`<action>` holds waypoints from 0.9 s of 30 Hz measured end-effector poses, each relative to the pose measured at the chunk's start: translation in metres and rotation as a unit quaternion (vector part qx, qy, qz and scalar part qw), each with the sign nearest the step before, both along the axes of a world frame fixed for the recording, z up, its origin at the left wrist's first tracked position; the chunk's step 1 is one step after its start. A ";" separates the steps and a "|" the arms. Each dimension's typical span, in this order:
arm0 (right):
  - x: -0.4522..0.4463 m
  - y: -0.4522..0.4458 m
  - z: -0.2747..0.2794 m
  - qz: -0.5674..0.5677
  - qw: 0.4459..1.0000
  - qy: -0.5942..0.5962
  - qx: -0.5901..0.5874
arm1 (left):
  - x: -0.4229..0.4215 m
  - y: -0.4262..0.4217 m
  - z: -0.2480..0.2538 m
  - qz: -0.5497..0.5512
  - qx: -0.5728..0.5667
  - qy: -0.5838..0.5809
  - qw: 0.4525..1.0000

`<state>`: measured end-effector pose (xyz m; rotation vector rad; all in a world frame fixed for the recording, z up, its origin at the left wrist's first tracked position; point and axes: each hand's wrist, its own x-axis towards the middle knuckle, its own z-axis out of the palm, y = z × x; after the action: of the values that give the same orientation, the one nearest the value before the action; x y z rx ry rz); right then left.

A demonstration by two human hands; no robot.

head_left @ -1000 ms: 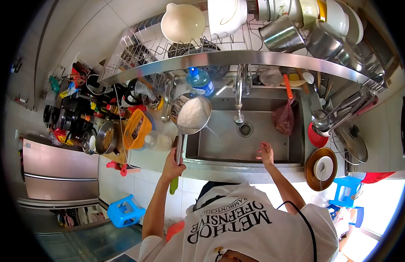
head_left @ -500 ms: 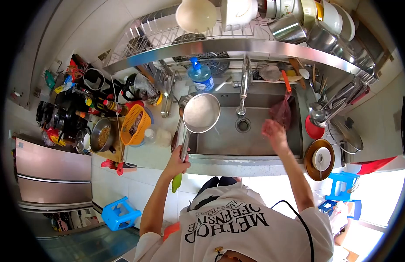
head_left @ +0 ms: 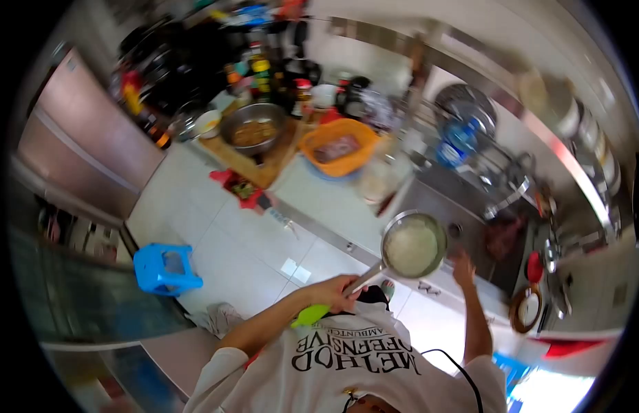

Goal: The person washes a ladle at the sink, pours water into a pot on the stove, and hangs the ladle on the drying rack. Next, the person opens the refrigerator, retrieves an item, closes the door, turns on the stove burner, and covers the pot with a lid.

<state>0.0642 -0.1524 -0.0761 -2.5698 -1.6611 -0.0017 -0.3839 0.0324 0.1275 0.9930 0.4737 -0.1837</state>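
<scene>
My left hand (head_left: 340, 292) is wrapped round the handle of a metal pan (head_left: 414, 244) with a pale, whitish content. A green handle end (head_left: 310, 315) sticks out below that hand. The pan is over the front edge of the sink, level and in front of my body. My right hand (head_left: 463, 267) is just right of the pan, near the sink's front rim and apart from the pan; its fingers are blurred. Behind it lies the metal sink (head_left: 436, 196), with a reddish bag (head_left: 504, 237) at its right side.
An orange basket (head_left: 340, 148) stands on the counter (head_left: 333, 206), left of the sink. Beyond it a metal bowl of food (head_left: 254, 129) rests on a wooden board (head_left: 264, 168). A blue stool (head_left: 166, 269) is on the floor at left. A blue-capped bottle (head_left: 457, 142) stands behind the sink.
The view has swung towards the left side of the kitchen. My left hand has brought the pan back from over the sink, closer to my body. My right hand is now nearer the pan.
</scene>
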 end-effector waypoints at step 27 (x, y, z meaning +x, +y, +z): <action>-0.754 0.667 0.146 0.568 0.608 0.441 -0.336 | -0.541 0.242 0.030 0.690 0.004 0.090 0.718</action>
<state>-0.6894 0.5148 0.0700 -0.6855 -2.5050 1.8275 -0.9245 0.2744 0.1579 0.4070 1.2822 1.0948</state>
